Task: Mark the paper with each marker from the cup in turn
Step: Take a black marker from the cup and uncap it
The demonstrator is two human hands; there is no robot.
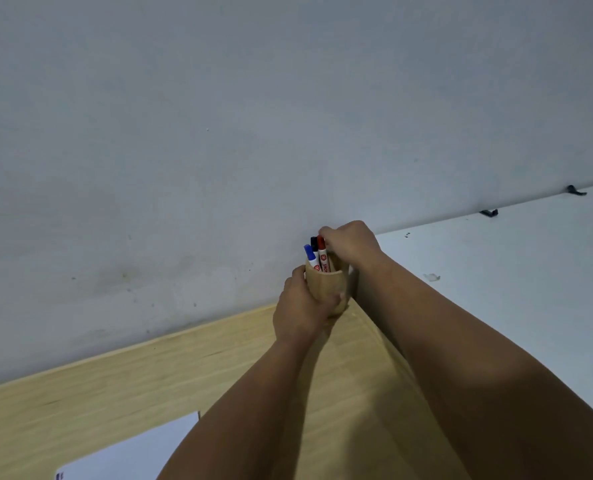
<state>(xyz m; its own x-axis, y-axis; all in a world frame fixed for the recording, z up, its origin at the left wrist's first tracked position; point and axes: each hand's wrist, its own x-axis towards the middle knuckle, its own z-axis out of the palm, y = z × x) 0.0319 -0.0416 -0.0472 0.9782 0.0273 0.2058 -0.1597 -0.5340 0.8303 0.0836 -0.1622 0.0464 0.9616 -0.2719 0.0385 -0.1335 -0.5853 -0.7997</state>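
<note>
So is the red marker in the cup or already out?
In: the red marker stands in the cup, right hand at its cap.

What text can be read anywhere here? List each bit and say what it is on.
Red marker: red print runs along its white barrel, too blurred to read.
Blue marker: a red logo on its barrel, no legible letters.
Paper: a small dark mark at its near corner, too small to read.
Nothing else carries text.

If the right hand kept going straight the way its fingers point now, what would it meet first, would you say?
The right hand points left, fingertips at the red-capped marker in the cup. That marker would likely come first, with the black-capped marker just beyond; depth is unclear.
</note>
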